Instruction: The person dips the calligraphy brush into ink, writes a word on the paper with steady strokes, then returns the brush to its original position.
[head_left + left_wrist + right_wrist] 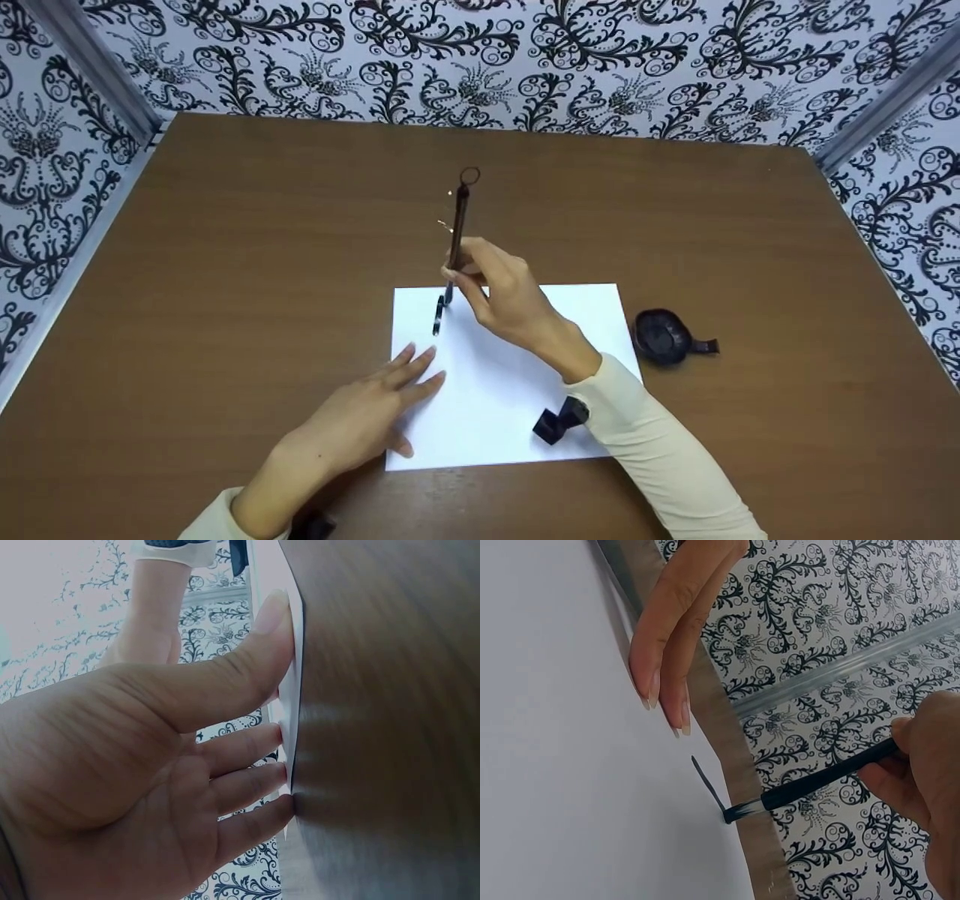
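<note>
A: Where is the brush [458,221] sitting?

B: It's slanting over the sheet [487,412], toward the upper left, and its bristles [730,815] are meeting the far end of a short dark line [707,784]. The right hand [514,296] is pinching the brush between thumb and fingers.

A: And the left hand [367,416]?

B: It's lying with fingers straight and spread, resting on the sheet's left margin (a sensible anchor, I'm thinking, against sliding).

A: How would you be making this stroke well?

B: I'd be going lightly, letting only the bristle tips drag at an even pace. The line's near end is pointing at the left hand, so a wet stroke could be smearing there.

A: What about edges and room?

B: The far and left edges are running near the line; the sheet is offering most white to the right and nearer the person. The dish [664,337] is standing just beside the right edge, with the right sleeve [652,442] lying close, so I'd be watching that. Leftward, the bench [247,247] is stretching wide, and the patterned wall [450,75] is rising beyond the brush's looped end.
</note>
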